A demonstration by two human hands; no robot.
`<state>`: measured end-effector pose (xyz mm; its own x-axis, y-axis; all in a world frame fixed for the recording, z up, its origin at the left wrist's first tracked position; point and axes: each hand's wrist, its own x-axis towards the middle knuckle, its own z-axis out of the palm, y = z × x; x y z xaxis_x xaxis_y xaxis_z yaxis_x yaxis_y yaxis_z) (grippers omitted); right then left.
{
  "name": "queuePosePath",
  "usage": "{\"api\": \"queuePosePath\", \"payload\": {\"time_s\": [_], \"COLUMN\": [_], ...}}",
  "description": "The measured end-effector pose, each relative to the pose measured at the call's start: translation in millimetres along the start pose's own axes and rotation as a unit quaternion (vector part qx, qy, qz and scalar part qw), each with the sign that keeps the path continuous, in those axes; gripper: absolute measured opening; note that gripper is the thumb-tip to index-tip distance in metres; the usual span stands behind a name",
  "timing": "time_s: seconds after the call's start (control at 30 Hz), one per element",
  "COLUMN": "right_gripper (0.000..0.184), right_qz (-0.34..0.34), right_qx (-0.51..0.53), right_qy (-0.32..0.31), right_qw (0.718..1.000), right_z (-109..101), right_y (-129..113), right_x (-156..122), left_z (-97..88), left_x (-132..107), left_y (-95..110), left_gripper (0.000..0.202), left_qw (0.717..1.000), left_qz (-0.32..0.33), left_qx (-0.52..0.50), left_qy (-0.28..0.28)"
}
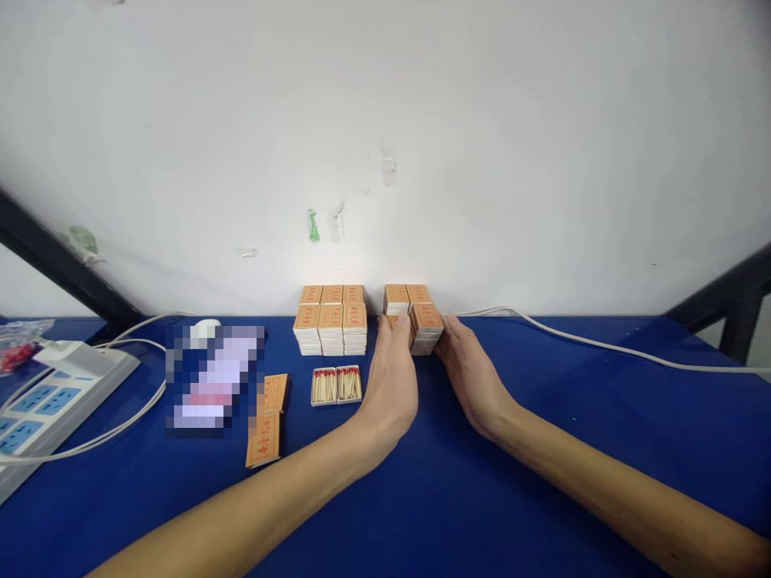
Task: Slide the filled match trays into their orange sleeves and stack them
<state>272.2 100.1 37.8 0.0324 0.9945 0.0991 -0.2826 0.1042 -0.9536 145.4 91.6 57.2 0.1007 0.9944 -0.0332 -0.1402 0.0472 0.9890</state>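
Note:
My left hand (393,377) and my right hand (470,365) press against either side of a small stack of orange-topped matchboxes (425,321) by the wall. The fingers of both hands are held together against the stack's sides. A larger block of stacked matchboxes (331,319) stands just to the left. In front of that block lie two open trays of red-tipped matches (336,384). Two flat orange matchbox sleeves (268,417) lie further left on the blue tabletop (458,490).
A white power strip (42,401) with white cables sits at the left edge, with a small bag of red things (18,349) behind it. A blurred-out object (210,377) lies beside the sleeves. A white cable (602,343) runs along the wall to the right. Black frame bars slant at both sides.

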Motion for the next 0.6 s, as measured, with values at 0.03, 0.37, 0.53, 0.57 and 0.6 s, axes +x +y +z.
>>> {"api": "queuePosePath", "payload": {"time_s": [0.03, 0.37, 0.53, 0.57, 0.6], "right_gripper": [0.058, 0.056, 0.055, 0.055, 0.054], "right_qz": [-0.003, -0.022, -0.031, -0.033, -0.033], "right_qx": [0.002, -0.003, -0.017, -0.020, -0.024], "right_qy": [0.001, 0.021, 0.030, 0.033, 0.038], "right_qw": [1.000, 1.000, 0.999, 0.999, 0.998], "right_z": [1.0, 4.2, 4.6, 4.9, 5.4], "right_y": [1.1, 8.2, 11.4, 12.4, 13.5], "right_x": [1.9, 8.1, 8.8, 8.8, 8.7], "left_z": [0.9, 2.5, 1.9, 1.6, 1.3], "left_x": [2.0, 4.4, 3.5, 3.4, 3.3], "left_y": [0.2, 5.0, 5.7, 5.4, 4.8], "left_gripper": [0.069, 0.073, 0.072, 0.072, 0.071], "left_qw": [1.000, 0.999, 0.999, 0.999, 0.999], "left_qz": [-0.002, -0.017, -0.012, -0.010, -0.008], "left_qx": [-0.003, -0.017, -0.016, -0.016, -0.015], "left_qy": [0.006, 0.039, 0.048, 0.047, 0.046]}}
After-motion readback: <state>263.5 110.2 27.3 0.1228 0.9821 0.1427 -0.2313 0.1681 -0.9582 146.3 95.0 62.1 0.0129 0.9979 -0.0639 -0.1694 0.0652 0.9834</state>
